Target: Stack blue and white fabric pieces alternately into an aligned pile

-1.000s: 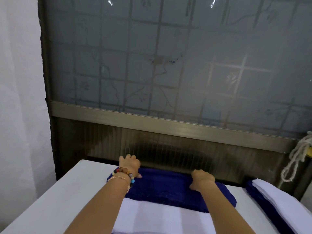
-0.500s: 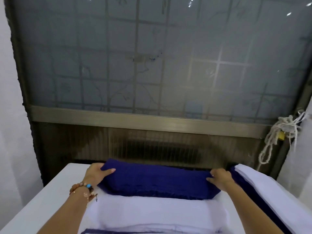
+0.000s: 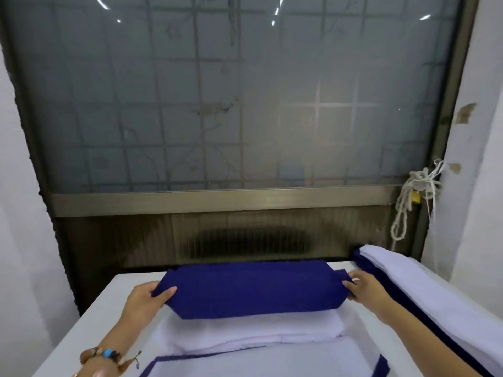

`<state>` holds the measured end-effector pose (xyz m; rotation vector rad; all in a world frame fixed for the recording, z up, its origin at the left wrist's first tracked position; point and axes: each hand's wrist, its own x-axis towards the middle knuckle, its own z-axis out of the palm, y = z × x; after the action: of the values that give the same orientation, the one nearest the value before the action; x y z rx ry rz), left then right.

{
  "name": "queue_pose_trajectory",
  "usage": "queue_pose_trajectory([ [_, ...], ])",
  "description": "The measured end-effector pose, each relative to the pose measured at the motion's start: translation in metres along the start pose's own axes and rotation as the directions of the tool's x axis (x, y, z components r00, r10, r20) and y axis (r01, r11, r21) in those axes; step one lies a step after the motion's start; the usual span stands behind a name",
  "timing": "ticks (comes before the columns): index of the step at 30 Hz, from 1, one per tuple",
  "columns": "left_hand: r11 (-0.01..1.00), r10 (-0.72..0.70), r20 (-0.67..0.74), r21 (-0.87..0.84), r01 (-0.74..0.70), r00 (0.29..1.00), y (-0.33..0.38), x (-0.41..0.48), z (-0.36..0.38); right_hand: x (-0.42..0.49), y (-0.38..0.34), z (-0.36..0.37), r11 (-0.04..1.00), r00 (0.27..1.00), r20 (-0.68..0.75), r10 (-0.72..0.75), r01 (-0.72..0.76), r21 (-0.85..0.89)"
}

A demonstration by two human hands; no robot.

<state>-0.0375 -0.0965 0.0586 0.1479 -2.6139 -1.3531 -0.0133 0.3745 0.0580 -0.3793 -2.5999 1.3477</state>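
A dark blue fabric piece [image 3: 250, 288] is stretched between my hands above the white table [image 3: 109, 308]. My left hand [image 3: 148, 297] pinches its left end with the thumb on top. Its right end is pinched by my right hand [image 3: 364, 291]. Below it lies a folded white fabric piece [image 3: 245, 333]. Nearer to me sits the pile [image 3: 272, 363], white on top with blue edges showing around it.
A second stack of white and blue fabric [image 3: 424, 289] runs along the right side of the table. Behind the table stands a frosted window with a metal sill [image 3: 217, 200]. A knotted white rope [image 3: 411, 202] hangs at the right.
My hands have moved from the top of the blue piece out to its two ends and pulled it toward me, lifted and stretched. The camera has tilted and shifted.
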Motion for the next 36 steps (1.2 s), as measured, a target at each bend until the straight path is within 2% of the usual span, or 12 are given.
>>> queue_pose_trajectory([
  [4, 0.988, -0.050, 0.094, 0.148, 0.035, 0.994, -0.013, -0.040, -0.009, -0.038, 0.022, -0.003, 0.986, 0.995, 0.101, -0.003, 0.020, -0.164],
  [7, 0.965, -0.108, 0.133, 0.253, 0.072, 0.985, -0.020, -0.070, -0.011, -0.061, 0.035, -0.006, 0.968, 0.995, 0.091, -0.039, 0.060, -0.242],
  [10, 0.976, -0.069, 0.127, 0.213, 0.041, 0.990, -0.031, -0.082, -0.009, -0.077, 0.047, -0.006, 0.949, 0.996, 0.068, -0.063, 0.081, -0.306],
  [12, 0.982, -0.088, 0.282, 0.187, 0.035, 0.955, -0.034, -0.094, -0.020, -0.084, 0.052, -0.006, 0.941, 0.996, 0.071, -0.060, 0.080, -0.328],
  [14, 0.979, -0.166, 0.472, 0.184, 0.087, 0.866, -0.040, -0.098, -0.022, -0.088, 0.057, -0.004, 0.940, 0.996, 0.083, -0.044, 0.070, -0.333],
  [15, 0.976, -0.144, 0.526, 0.214, 0.034, 0.838, -0.045, -0.103, -0.020, -0.090, 0.059, -0.003, 0.938, 0.996, 0.088, -0.035, 0.063, -0.341],
  [17, 0.958, -0.053, 0.222, 0.288, -0.014, 0.974, -0.053, -0.107, -0.006, -0.094, 0.061, 0.000, 0.946, 0.997, 0.077, -0.012, 0.036, -0.323],
  [18, 0.964, -0.033, 0.116, 0.268, 0.001, 0.993, -0.055, -0.108, 0.007, -0.095, 0.062, 0.002, 0.955, 0.998, 0.060, -0.008, 0.026, -0.295],
  [20, 0.990, -0.015, 0.058, 0.137, 0.007, 0.998, -0.047, -0.114, 0.017, -0.098, 0.064, 0.007, 0.968, 1.000, 0.015, -0.020, 0.023, -0.248],
  [22, 0.995, -0.098, -0.001, -0.001, 0.098, 0.995, -0.055, -0.108, 0.020, -0.101, 0.068, 0.012, 0.975, 0.999, -0.031, -0.041, 0.033, -0.218],
  [28, 1.000, 0.003, 0.013, 0.016, -0.003, 1.000, -0.063, -0.113, 0.013, -0.107, 0.076, 0.018, 0.993, 0.993, -0.098, -0.070, 0.060, -0.103],
  [36, 0.997, 0.055, -0.041, 0.058, -0.053, 0.998, -0.066, -0.121, 0.014, -0.109, 0.078, 0.020, 0.982, 0.987, -0.081, -0.136, 0.123, -0.146],
])
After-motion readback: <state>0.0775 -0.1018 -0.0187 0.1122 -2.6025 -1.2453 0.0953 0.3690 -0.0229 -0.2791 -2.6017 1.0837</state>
